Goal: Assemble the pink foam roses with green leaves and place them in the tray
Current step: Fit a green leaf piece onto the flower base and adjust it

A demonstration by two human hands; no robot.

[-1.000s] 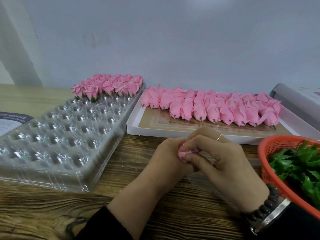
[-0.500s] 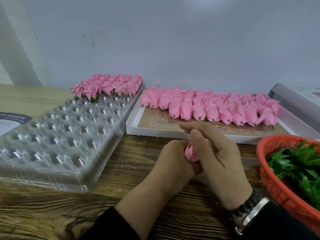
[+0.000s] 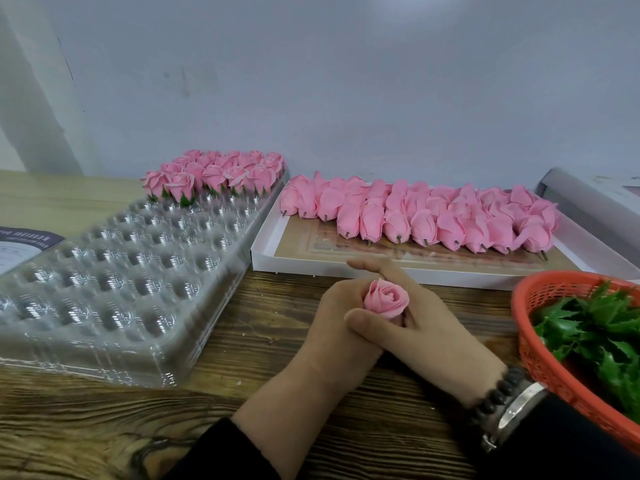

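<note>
Since 1 s ago the rose (image 3: 386,299) has been turned bloom-up and uncovered; before, it was hidden betw. the fingers. It is gripped by both hands above the desk (image 3: 242,341): left hand (image 3: 337,327) curled round its base, right hand (image 3: 426,327) w/ thumb pressed under the bloom, forefinger straight. Finished roses (image 3: 214,173) are set at the tray's (image 3: 114,278) far end; leaves (image 3: 595,334) are piled in the basket (image 3: 540,362) at right.

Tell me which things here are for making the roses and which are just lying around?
For the job:
- pink rose held by left hand and right hand
- clear tray
- finished roses
- white box of bare roses
- orange basket of green leaves

Just lying about:
- printed paper
- grey box
</note>
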